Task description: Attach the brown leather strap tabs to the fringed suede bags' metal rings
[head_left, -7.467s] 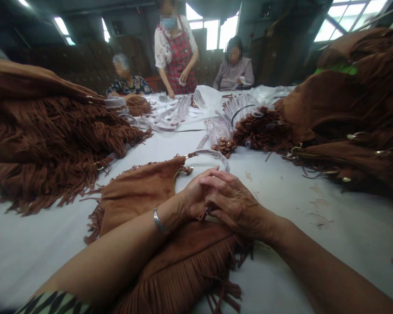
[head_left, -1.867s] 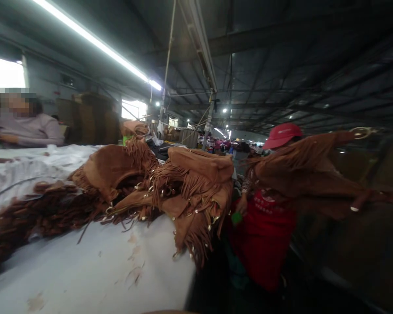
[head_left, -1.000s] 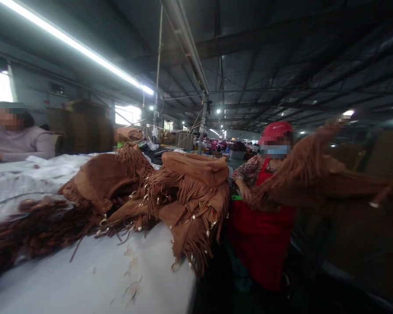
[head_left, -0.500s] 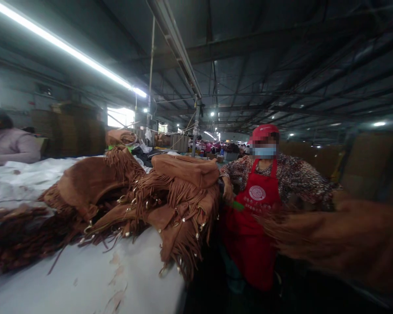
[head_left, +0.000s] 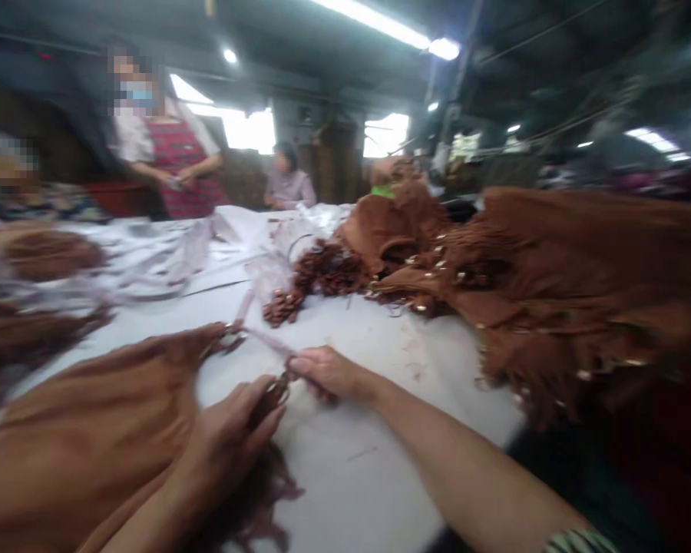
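Pale strap (head_left: 270,343): above counter (head_left: 374,484), betw. far ring (head_left: 230,336) of brown bag (head_left: 104,415) and R hand (head_left: 331,374); looks almost straight.
Strap axis: diagonal, from far-left to near-right; the end at R fingers points right & near.
R fingers: closed in pinch on strap, approx. at its right end; a dark piece hangs just below, too blurred to name.
L fingers: curled, thumb opposite, gripping near ring (head_left: 279,389); its join w/ bag is hidden by L hand (head_left: 236,422).
Key relation: near ring is just left & near of R fingers; if they touch, cannot tell (blur). R hand is nearer to strap end, L hand nearer to bag.
Bag place: on counter, left & near side, L forearm lying across its near part.
Bag direction: far corner w/ far ring points right & slightly far; curved mouth edge opens to the right, twd. both hands.
Bag axis: body runs out of view at left, so full long axis cannot be told; its far edge slants from near-left to far-right.
Right side: heap of brown bags (head_left: 581,269), well apart from R hand.
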Action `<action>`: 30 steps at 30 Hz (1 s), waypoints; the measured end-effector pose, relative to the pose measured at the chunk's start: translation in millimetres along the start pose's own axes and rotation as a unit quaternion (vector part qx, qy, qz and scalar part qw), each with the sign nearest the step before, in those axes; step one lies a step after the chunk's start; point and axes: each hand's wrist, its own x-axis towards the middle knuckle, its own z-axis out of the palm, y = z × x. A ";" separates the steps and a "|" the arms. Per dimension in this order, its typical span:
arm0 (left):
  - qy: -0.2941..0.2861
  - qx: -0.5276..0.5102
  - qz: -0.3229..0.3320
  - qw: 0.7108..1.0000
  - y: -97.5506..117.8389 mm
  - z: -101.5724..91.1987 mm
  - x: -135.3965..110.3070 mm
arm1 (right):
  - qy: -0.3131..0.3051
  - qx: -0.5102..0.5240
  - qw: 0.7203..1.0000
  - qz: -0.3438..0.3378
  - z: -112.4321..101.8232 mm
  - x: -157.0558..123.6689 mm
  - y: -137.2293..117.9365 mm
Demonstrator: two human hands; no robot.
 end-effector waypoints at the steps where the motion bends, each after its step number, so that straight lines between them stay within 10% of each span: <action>1: -0.020 0.006 -0.035 0.999 -5.4 -2.7 -6.5 | -0.050 0.090 0.995 0.015 14.8 0.8 -8.8; 4: -0.045 0.001 -0.082 0.996 -11.0 -4.8 -5.6 | -0.200 0.338 0.914 0.103 35.7 0.1 -15.6; 8: -0.048 -0.021 -0.109 0.993 -3.6 -7.5 4.2 | -0.298 0.598 0.647 0.368 31.3 0.9 -6.9; 10: -0.047 -0.031 -0.105 0.993 -2.1 -8.0 3.3 | -0.278 0.632 0.598 0.408 26.6 3.4 -6.3; 23: -0.014 -0.200 -0.157 0.967 -16.4 -0.7 2.0 | -0.249 0.644 0.591 0.417 23.2 9.3 -8.9; 30: 0.011 -0.386 -0.183 0.904 -14.2 -3.2 10.9 | -0.270 0.670 0.553 0.415 29.3 10.6 -13.1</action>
